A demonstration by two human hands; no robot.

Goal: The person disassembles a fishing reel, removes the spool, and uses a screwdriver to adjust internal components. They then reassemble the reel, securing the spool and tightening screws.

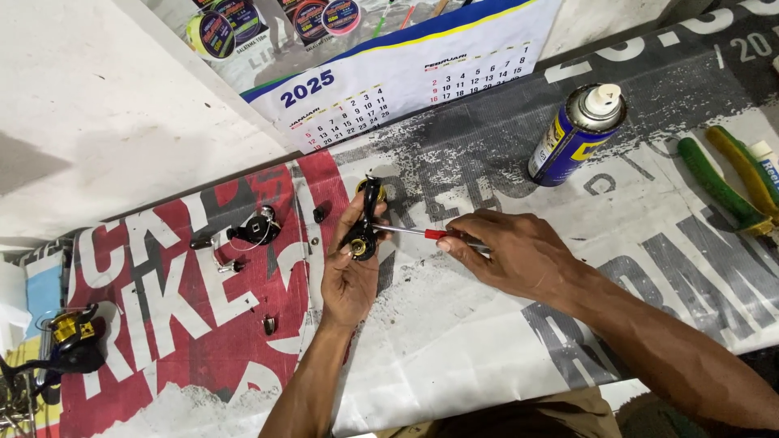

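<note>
Loose black reel parts (253,229) lay on the printed banner (454,341) covering the counter, left of the left hand (349,272), which was closed around a black reel body (363,231). The right hand (511,251) pinched a red-handled screwdriver (422,234), its tip meeting that body. A blue spray can (574,136) and green pliers (726,182) lay beyond; another reel (69,341) sat half cut off at the left edge.

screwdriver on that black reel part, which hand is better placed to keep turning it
Right. The right hand already grips the screwdriver with its tip at the black reel part, while the left hand is busy holding that part.
</note>
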